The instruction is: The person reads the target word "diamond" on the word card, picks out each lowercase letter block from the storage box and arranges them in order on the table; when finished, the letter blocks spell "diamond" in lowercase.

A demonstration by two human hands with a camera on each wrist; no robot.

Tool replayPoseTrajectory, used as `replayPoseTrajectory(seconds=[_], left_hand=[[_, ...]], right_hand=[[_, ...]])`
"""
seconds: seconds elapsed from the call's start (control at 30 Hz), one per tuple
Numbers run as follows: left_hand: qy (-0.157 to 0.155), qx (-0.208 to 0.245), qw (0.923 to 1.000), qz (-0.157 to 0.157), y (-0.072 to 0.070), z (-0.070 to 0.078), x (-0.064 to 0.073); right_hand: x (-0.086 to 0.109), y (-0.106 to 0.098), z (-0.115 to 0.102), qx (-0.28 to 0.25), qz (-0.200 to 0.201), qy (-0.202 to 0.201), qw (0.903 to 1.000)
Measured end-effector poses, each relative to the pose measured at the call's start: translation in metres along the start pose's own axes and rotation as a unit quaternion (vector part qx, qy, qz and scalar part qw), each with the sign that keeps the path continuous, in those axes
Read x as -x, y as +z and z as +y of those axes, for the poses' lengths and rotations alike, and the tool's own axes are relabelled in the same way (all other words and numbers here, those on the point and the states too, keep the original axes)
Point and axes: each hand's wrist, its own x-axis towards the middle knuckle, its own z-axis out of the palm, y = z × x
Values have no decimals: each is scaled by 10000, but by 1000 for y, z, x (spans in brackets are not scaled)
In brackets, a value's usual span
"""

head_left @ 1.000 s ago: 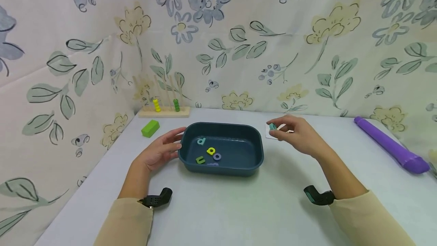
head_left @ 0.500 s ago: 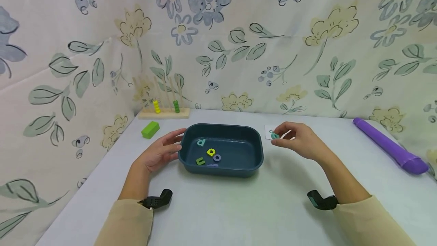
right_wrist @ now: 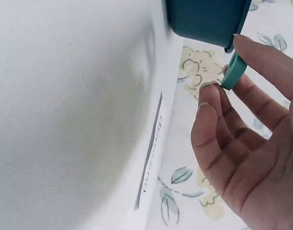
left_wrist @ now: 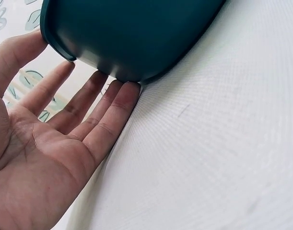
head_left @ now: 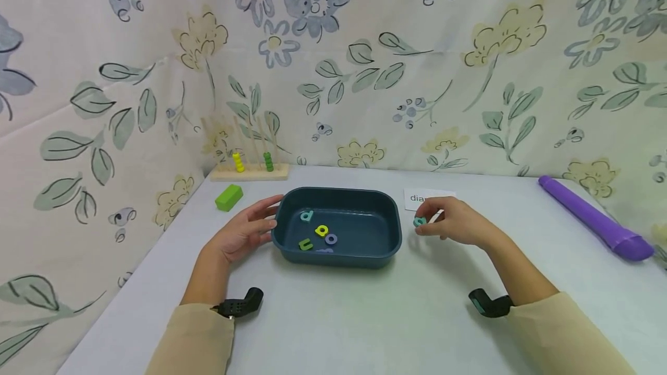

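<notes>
My right hand (head_left: 458, 223) pinches a small teal letter piece (right_wrist: 234, 71) between thumb and fingers, held off the table to the right of the dark blue tray (head_left: 365, 260). Its exact letter is hard to tell. At the tray's left end, my left hand (head_left: 245, 230) touches the wall with nearly straight fingers, and its thumb (left_wrist: 17, 52) meets the rim. Inside the tray lie a teal letter d (head_left: 306, 216), a yellow letter (head_left: 321, 230), a purple ring-shaped letter (head_left: 330, 239) and a green letter (head_left: 305, 244). Another purple piece is mostly hidden behind the front wall.
A white printed card (head_left: 414, 198) lies behind my right hand, its word partly covered. At the back left stand a wooden peg rack (head_left: 250, 173) with yellow and green beads and a green block (head_left: 229, 197). A purple tube-like object (head_left: 594, 217) lies far right.
My right hand has moved toward me from over the card with the teal letter, uncovering more of the card. The left hand and tray stay put.
</notes>
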Motion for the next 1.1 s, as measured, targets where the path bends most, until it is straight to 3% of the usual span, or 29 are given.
replayPoseTrajectory(seconds=[0.7, 1.1], left_hand=[[43, -44, 10000, -10, 0, 0, 0], [31, -105, 9999, 26, 1, 0, 1]], right_hand=[[-14, 17, 2, 659, -631, 176, 9957], [-17, 24, 3, 848, -664, 158, 9941]])
